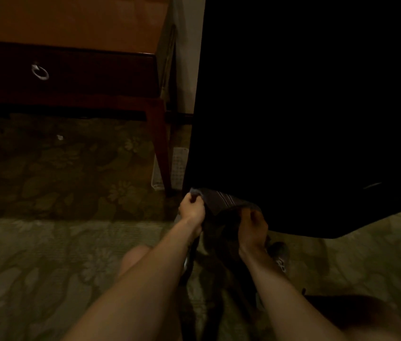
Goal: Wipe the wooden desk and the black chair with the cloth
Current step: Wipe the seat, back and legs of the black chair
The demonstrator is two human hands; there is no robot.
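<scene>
Here, both hands worked the cloth [221, 203] at the lower near corner of the black chair [305, 107]. The left hand [192, 207] was curled tight on one bunched end of the striped fabric. The right hand [253, 225] was clamped on the other end, knuckles toward the camera. The cloth stretched between them against the chair's edge, its loose remainder hanging down between the forearms. The step appeared to be wiping the chair's rim. To do it well, the cloth would best be held taut and flat to the edge and drawn along in overlapping passes, so that the hanging part did not drag on the carpet [46, 168] (the dim light hid any dust on the black surface). The wooden desk [71, 18] stood well apart, up and to the left, touched by neither hand. Its drawer [83, 72], with a ring pull [40, 71], was closed, so its contents could not be told. A pale mesh basket [178, 166] stood behind the desk leg [162, 148]; what it held could not be made out.
</scene>
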